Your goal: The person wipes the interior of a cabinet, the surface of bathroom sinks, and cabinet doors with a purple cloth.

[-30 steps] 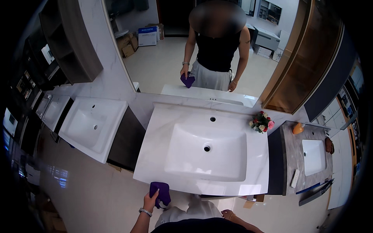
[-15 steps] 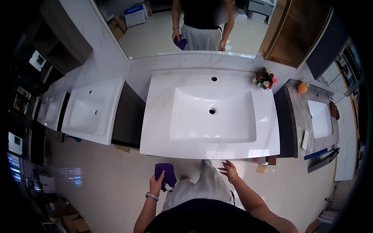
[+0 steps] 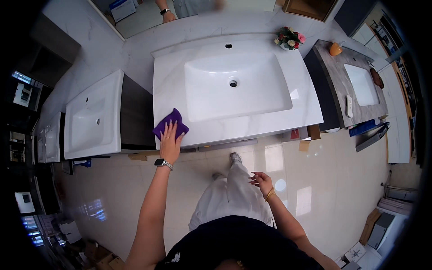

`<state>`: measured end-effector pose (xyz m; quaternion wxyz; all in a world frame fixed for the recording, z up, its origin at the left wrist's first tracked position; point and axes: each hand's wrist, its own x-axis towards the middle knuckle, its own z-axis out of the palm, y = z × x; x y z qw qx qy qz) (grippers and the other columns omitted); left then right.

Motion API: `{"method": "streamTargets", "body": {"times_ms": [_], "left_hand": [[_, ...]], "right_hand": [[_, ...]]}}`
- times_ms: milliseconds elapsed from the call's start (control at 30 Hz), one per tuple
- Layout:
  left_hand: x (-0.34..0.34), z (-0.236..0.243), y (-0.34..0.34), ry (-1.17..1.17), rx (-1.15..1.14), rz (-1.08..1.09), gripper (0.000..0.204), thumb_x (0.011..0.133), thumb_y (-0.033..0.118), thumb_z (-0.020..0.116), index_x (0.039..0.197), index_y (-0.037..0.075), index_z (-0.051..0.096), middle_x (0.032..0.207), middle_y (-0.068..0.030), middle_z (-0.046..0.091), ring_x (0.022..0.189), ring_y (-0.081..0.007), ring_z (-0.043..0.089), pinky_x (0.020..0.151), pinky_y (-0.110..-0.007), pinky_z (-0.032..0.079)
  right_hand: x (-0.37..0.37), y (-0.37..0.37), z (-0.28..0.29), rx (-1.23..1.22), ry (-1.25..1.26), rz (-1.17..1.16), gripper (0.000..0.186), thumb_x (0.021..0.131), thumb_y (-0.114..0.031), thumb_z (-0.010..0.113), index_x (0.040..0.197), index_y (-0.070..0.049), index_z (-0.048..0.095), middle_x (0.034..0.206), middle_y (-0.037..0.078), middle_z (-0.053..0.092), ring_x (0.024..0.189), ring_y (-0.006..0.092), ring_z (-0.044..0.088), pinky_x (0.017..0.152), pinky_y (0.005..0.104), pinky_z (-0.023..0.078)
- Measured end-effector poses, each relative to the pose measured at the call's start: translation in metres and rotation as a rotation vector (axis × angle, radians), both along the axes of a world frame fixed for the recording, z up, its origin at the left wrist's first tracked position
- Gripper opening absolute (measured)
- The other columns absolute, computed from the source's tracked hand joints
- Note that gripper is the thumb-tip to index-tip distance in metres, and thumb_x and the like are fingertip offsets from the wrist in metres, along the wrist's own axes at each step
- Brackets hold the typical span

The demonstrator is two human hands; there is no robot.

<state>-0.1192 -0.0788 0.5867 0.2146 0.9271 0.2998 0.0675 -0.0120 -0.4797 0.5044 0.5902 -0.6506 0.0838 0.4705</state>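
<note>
With fingers spread, my left hand (image 3: 170,143) lies flat on a purple cloth (image 3: 174,122), pressing it to the front left corner of a white marbled washbasin top (image 3: 168,85). The hand is open rather than gripping. A rectangular white basin (image 3: 238,101) is sunk into that top, with a drain hole (image 3: 233,83) and a tap hole (image 3: 228,46) behind it. My right hand (image 3: 262,182) hangs in front of my light trousers, below the counter edge, loosely bent with fingers apart and holding nothing.
A small pot of artificial flowers (image 3: 290,38) stands at the counter's back right. Left of it is another white washbasin (image 3: 92,118); to the right, a grey vanity top (image 3: 333,81) bears an orange soap bottle (image 3: 335,48). A mirror (image 3: 144,18) hangs behind. Cardboard boxes (image 3: 310,132) sit below.
My left hand has moved up and forward, from beside my leg onto the counter's left corner, spreading the bunched cloth there. The right hand stays low. The whole view has shifted.
</note>
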Motion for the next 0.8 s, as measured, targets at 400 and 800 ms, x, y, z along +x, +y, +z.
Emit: {"method": "streamTargets", "body": {"times_ms": [400, 800], "left_hand": [[0.109, -0.043, -0.127, 0.038, 0.2, -0.502, 0.091, 0.083, 0.055, 0.062, 0.153, 0.013, 0.022, 0.16, -0.0147, 0.013, 0.148, -0.0326, 0.011, 0.117, -0.054, 0.008], [0.184, -0.059, -0.176, 0.13, 0.366, -0.707, 0.075, 0.09, 0.041, 0.045, 0.154, 0.012, 0.02, 0.161, -0.0133, 0.012, 0.149, -0.0292, 0.008, 0.119, -0.052, 0.002]], "right_hand": [[0.058, 0.051, 0.04, -0.158, -0.988, 0.282, 0.038, 0.093, -0.008, 0.054, 0.13, -0.002, 0.052, 0.129, 0.016, 0.054, 0.117, 0.032, 0.054, 0.098, 0.0387, 0.045], [0.125, 0.12, 0.032, -0.452, -1.342, 0.758, 0.074, 0.099, -0.046, 0.035, 0.152, 0.002, 0.015, 0.16, 0.021, 0.007, 0.148, 0.039, 0.001, 0.118, 0.0523, 0.001]]}}
